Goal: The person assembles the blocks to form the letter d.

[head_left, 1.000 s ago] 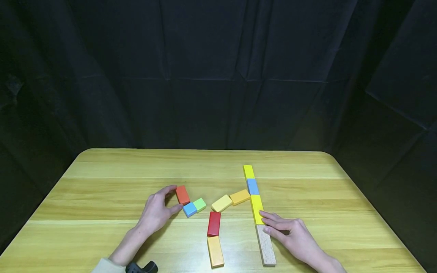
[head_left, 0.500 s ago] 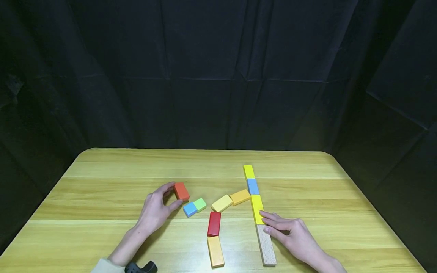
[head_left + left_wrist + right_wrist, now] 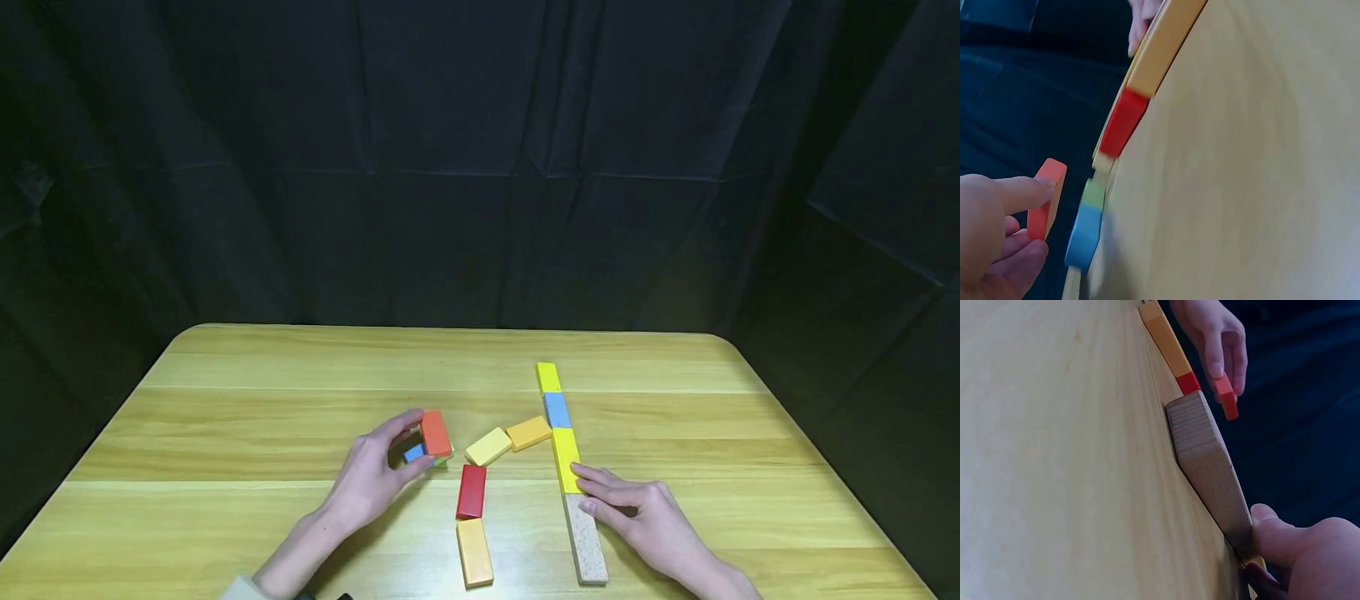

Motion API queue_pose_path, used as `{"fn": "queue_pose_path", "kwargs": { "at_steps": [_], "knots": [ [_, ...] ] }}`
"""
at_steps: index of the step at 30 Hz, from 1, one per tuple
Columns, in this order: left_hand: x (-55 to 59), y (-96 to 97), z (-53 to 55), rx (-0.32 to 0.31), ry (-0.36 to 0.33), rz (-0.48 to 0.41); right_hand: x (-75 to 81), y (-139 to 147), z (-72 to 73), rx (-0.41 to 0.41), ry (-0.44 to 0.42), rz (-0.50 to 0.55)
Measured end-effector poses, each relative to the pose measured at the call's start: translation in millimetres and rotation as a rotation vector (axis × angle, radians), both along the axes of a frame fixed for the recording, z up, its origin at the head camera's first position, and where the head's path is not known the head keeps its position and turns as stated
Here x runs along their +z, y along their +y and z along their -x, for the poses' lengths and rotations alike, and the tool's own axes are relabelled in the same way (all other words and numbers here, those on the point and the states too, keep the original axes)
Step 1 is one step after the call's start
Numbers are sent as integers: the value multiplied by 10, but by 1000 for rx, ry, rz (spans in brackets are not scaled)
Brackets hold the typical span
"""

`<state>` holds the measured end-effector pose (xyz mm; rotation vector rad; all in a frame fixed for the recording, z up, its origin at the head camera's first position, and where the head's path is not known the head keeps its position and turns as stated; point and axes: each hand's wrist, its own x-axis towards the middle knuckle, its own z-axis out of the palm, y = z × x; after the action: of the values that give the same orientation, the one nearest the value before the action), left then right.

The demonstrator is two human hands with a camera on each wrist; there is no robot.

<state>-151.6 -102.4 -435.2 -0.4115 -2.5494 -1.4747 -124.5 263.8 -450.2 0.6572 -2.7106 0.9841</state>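
Observation:
My left hand (image 3: 367, 483) pinches an orange-red rectangular block (image 3: 436, 432) between thumb and fingers. In the left wrist view the held block (image 3: 1047, 197) is off the tabletop, apart from a small blue block (image 3: 1084, 234) and a green block (image 3: 1093, 194) that lie end to end. From the head it covers most of the green one. My right hand (image 3: 647, 518) rests with thumb and fingertips on the join between a long yellow block (image 3: 564, 454) and a plain speckled wood block (image 3: 587, 546).
Beyond the long yellow block, the row continues with a blue block (image 3: 557, 410) and a short yellow block (image 3: 548, 377). Between the hands lie an orange block (image 3: 529, 433), a pale yellow block (image 3: 488, 447), a red block (image 3: 471, 492) and a tan block (image 3: 475, 553). A dark curtain (image 3: 480, 167) hangs behind the table.
My left hand first shifted the orange-red block slightly away from the blue one, then carried it right over the blue and green blocks. The right hand has stayed in place.

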Motion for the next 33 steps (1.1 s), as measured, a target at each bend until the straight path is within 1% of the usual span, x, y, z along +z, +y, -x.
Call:
{"fn": "queue_pose_path", "kwargs": {
  "at_steps": [7,12,16,20,22,28,31,33],
  "knots": [
    [-27,189,-168,-119,31,11,10,-7,2,0,-4,-2],
    [-38,288,-296,-207,46,31,20,-13,-3,11,15,-7],
    [-18,364,-399,-266,74,70,23,-10,1,3,5,-11],
    [-4,432,-496,-330,91,89,19,-1,10,-6,2,-24],
    [-5,462,-541,-358,101,120,14,4,13,-8,3,-31],
    [-21,533,-617,-443,182,210,-1,15,19,-15,-21,-43],
    [-44,556,-633,-491,267,259,-6,14,21,-20,-34,-44],
    [-64,568,-639,-526,329,308,-7,13,22,-18,-27,-41]
  ]
}}
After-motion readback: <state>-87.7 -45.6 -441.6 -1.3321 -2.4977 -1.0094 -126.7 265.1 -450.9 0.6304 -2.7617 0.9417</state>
